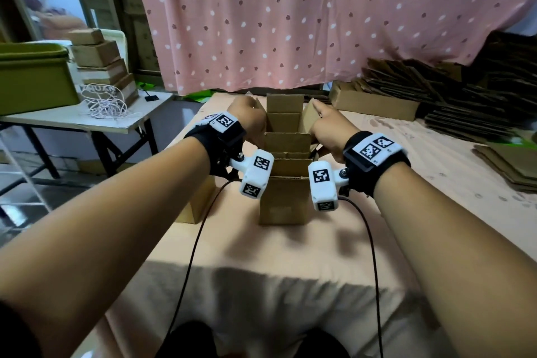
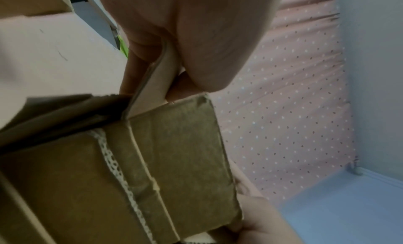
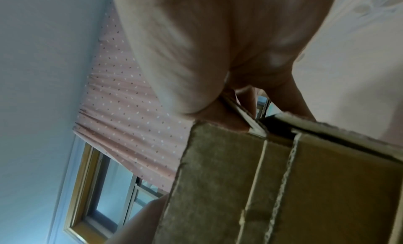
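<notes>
A brown cardboard box [image 1: 286, 186] stands upright in the middle of the pink-covered table [image 1: 279, 244], its top flaps up. My left hand [image 1: 250, 122] is at the box's left side. In the left wrist view it [image 2: 185, 40] pinches the left flap [image 2: 157, 78] between thumb and fingers, above the box wall [image 2: 165, 158]. My right hand [image 1: 325, 128] is at the right side. The right wrist view shows it [image 3: 218, 49] pinching the right flap [image 3: 242, 113] above the box wall [image 3: 229, 187]. The fingertips are hidden behind the cardboard.
A smaller box [image 1: 197, 203] sits at the table's left edge. A side table on the left holds an olive bin [image 1: 32, 78], stacked boxes [image 1: 101, 67] and a tangle of white cord [image 1: 104, 104]. Flattened cartons [image 1: 465, 96] pile up at right, a dotted curtain [image 1: 290, 23] hangs behind.
</notes>
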### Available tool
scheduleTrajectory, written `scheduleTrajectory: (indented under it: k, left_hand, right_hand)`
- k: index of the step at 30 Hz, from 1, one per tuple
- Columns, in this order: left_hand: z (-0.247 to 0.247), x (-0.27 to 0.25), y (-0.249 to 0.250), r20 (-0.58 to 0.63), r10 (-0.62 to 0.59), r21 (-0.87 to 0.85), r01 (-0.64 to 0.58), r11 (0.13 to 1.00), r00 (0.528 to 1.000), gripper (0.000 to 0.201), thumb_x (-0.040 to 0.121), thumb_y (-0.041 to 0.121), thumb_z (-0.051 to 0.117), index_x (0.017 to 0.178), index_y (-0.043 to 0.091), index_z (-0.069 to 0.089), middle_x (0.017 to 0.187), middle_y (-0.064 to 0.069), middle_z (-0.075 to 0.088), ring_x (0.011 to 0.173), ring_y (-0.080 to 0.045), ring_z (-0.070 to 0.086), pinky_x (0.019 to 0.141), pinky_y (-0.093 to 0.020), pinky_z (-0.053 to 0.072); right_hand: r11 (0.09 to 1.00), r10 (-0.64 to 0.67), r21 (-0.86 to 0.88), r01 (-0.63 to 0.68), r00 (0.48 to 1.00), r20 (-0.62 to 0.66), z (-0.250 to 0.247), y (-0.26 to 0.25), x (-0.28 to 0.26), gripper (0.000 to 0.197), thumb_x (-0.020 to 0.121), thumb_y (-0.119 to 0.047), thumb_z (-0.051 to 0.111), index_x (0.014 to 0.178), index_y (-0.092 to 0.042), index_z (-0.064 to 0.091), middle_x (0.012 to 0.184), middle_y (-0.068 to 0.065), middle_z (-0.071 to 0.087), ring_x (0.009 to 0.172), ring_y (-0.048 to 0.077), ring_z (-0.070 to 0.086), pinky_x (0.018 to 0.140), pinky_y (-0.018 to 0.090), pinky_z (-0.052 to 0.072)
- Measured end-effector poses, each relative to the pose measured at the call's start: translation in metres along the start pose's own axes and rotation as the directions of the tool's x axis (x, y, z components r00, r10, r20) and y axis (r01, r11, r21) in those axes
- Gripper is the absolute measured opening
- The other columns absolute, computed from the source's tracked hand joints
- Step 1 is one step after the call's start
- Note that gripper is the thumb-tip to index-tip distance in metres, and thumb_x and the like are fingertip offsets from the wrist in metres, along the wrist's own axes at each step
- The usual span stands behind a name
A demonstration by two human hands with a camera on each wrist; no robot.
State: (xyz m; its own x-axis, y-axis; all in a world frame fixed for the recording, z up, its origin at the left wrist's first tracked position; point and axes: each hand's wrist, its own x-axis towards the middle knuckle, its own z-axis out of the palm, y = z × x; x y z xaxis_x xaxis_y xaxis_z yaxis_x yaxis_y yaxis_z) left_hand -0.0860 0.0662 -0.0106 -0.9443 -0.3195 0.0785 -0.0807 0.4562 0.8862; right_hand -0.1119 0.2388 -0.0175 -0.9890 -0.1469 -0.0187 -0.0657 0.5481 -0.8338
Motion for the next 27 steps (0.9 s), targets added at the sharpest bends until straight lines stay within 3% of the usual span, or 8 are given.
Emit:
scheduleTrajectory:
  k: [4,6,9,13,17,20,23,27]
  left_hand:
    - [-0.034,-0.004,-0.017,-0.071,-0.002,0.066,0.007,0.998,0.997,0.02,0.083,0.006,0.049,0.07,0.018,0.058,0.088,-0.022,0.073,0.082,-0.035,0.074,0.076,-0.047,0.063]
    - [-0.043,-0.007,-0.024,-0.097,-0.002,0.044,0.007,0.999,0.995,0.03,0.091,0.006,0.048,0.066,0.022,0.048,0.098,-0.023,0.073,0.092,-0.037,0.073,0.081,-0.048,0.062]
    - [-0.049,-0.005,-0.033,-0.109,-0.008,0.001,0.008,1.0,0.994,0.032,0.096,0.004,0.046,0.068,0.021,0.048,0.106,-0.027,0.072,0.1,-0.039,0.072,0.085,-0.051,0.06]
    - [-0.05,-0.001,-0.038,-0.132,0.01,-0.017,-0.013,1.0,0.991,0.034,0.097,0.005,0.045,0.068,0.023,0.046,0.095,-0.021,0.07,0.101,-0.038,0.071,0.086,-0.049,0.06]
    - [-0.048,0.006,-0.044,-0.083,0.029,0.033,-0.027,0.999,0.996,0.028,0.092,0.007,0.051,0.069,0.023,0.052,0.1,-0.022,0.075,0.091,-0.034,0.075,0.078,-0.049,0.063]
    - [-0.048,0.009,-0.046,-0.059,0.035,0.085,-0.03,0.996,0.998,0.018,0.079,0.009,0.052,0.086,0.015,0.068,0.091,-0.016,0.076,0.081,-0.032,0.075,0.069,-0.05,0.064]
    - [-0.047,0.007,-0.047,-0.043,0.072,0.173,-0.064,0.983,0.996,0.03,0.074,0.013,0.048,0.094,0.015,0.071,0.092,-0.008,0.074,0.084,-0.026,0.072,0.076,-0.044,0.064]
    - [-0.045,0.008,-0.053,-0.054,0.085,0.206,-0.072,0.976,0.995,0.036,0.069,0.017,0.047,0.096,0.019,0.071,0.09,-0.003,0.072,0.087,-0.024,0.069,0.082,-0.042,0.062]
  right_hand:
    - [0.999,-0.041,0.004,0.04,0.999,0.034,0.031,-0.023,-0.009,0.084,0.084,0.002,0.034,0.158,-0.034,0.019,0.147,0.009,0.047,0.117,0.039,0.061,0.095,0.054,0.055]
    - [0.998,-0.059,-0.013,0.059,0.998,0.031,0.041,-0.031,-0.011,0.085,0.081,0.001,0.038,0.158,-0.034,0.023,0.131,0.008,0.052,0.114,0.038,0.06,0.096,0.055,0.054]
    - [0.996,-0.07,-0.051,0.071,0.997,0.026,0.051,-0.038,-0.008,0.091,0.07,-0.008,0.041,0.156,-0.033,0.025,0.132,0.009,0.056,0.112,0.038,0.062,0.093,0.055,0.056]
    - [0.991,-0.08,-0.102,0.081,0.997,0.013,0.057,-0.04,-0.011,0.067,0.077,-0.004,0.039,0.144,-0.014,0.037,0.121,0.019,0.06,0.102,0.042,0.066,0.086,0.062,0.056]
    - [0.99,-0.08,-0.114,0.079,0.997,-0.011,0.058,-0.039,-0.015,0.067,0.079,-0.002,0.036,0.144,-0.017,0.04,0.114,0.013,0.059,0.102,0.039,0.064,0.089,0.059,0.055]
    - [0.989,-0.083,-0.124,0.081,0.996,-0.011,0.058,-0.037,-0.017,0.074,0.08,0.0,0.037,0.151,-0.019,0.035,0.127,0.018,0.057,0.105,0.041,0.062,0.091,0.059,0.054]
    - [0.987,-0.079,-0.142,0.076,0.997,-0.01,0.059,-0.034,-0.017,0.081,0.079,-0.002,0.038,0.156,-0.026,0.027,0.125,0.016,0.056,0.104,0.041,0.062,0.088,0.059,0.056]
    - [0.984,-0.086,-0.155,0.085,0.996,-0.003,0.06,-0.033,-0.018,0.07,0.08,0.001,0.037,0.148,-0.015,0.035,0.134,0.023,0.055,0.105,0.041,0.062,0.088,0.059,0.056]
